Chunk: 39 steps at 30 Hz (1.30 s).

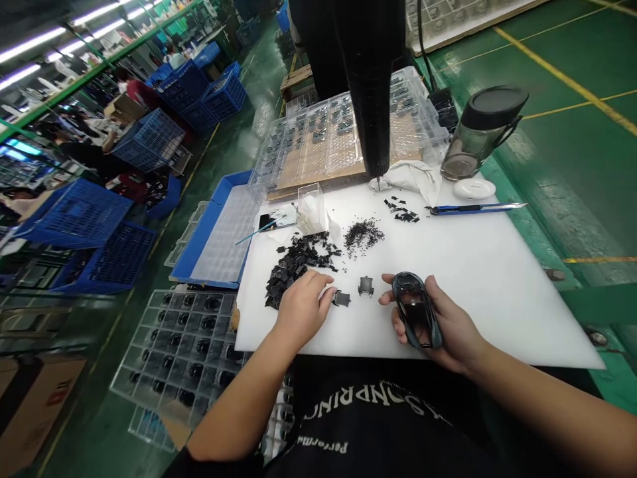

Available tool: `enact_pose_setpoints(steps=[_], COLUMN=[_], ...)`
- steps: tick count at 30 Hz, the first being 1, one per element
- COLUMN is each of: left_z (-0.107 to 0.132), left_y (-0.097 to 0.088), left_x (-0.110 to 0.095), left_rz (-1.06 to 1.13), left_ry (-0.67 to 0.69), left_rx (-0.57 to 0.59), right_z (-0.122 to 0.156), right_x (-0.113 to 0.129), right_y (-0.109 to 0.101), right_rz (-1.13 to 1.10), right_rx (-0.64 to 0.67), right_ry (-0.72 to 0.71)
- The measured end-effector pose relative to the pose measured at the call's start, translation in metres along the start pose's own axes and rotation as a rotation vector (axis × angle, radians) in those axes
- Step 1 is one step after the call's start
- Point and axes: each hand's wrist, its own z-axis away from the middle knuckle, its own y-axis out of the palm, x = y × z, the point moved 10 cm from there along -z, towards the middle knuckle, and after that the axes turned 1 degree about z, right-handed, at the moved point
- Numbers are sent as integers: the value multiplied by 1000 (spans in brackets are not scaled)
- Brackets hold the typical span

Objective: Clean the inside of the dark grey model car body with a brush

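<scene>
My right hand (458, 332) is wrapped around a dark oval plastic shell (417, 311) with a large opening through its middle. Over the white work board (490, 279), my left hand (304, 309) has its thumb and fingers brought together at the edge of a small flat black plastic piece (342, 299); the fingertips partly hide the grip. A similar black piece (365, 286) lies apart on the board between the hands. Beside my left hand is a heap of flat black parts (288, 265). Farther back lies a pile of tiny black bits (363, 234).
A powered screwdriver (371, 113) hangs over the board's back edge. Behind are a clear compartment tray (328, 133), a white cloth (413, 178), a lidded bottle (478, 129) and a blue knife (472, 208). A blue tray (179, 269) and a shell-filled tray (169, 345) lie left.
</scene>
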Motion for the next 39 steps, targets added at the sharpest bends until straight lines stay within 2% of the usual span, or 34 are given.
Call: enact_pose_setpoints(steps=[5, 10, 15, 19, 25, 27, 30, 32, 36, 39], left_z=[18, 31, 32, 27, 1, -10, -23, -27, -29, -29], left_y=[10, 7, 0, -8, -41, -41, -27, -21, -30, -36], left_x=[-10, -6, 0, 9, 45, 45, 43, 50, 73, 72], left_rz=[106, 147, 117, 32, -224, -239, -194, -185, -213, -216], left_ry=[45, 30, 11, 3, -128, -108, -58, -73, -156, -158], left_rx=[59, 24, -1, -21, -158, -124, 7, 61, 40, 50], right_z=[0, 0, 0, 1, 1, 1, 1, 1, 2, 2], right_x=[1, 4, 6, 10, 7, 5, 3, 4, 4, 3], right_y=[6, 11, 15, 20, 11, 6, 4, 3, 3, 1], right_rz=[-15, -20, -18, -12, 7, 12, 19, 21, 25, 32], right_rx=[11, 1, -22, -30, -42, -45, -44, -50, -66, -81], right_ry=[2, 7, 9, 7, 20, 27, 30, 28, 35, 42])
